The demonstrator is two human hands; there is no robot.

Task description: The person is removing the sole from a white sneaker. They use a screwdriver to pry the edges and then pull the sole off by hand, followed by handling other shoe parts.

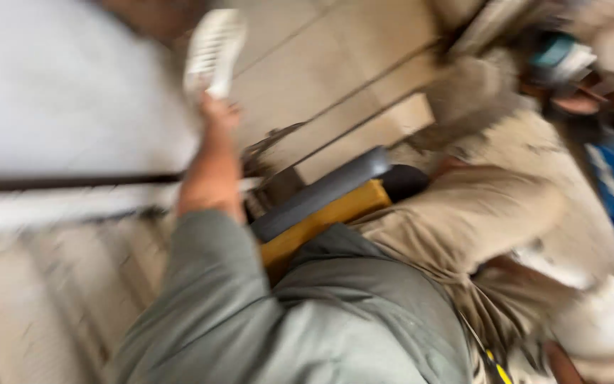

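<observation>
The whole view is blurred by motion. My left hand [219,112] reaches forward on a bare forearm out of a grey-green sleeve. Its fingers are closed on the lower end of a white ribbed object [214,48], flat and oblong, which sticks up beyond the hand. I cannot tell what kind of tool it is. The hand is over the meeting of a white surface [65,92] and the beige tiled floor [307,64]. My right hand is out of sight.
Another person in beige clothes [492,206] crouches close at the right. A yellow and grey bar-shaped thing [321,206] lies between us. A dark thin rod [72,182] crosses the left side. Pale steps or ridges [44,299] fill the lower left.
</observation>
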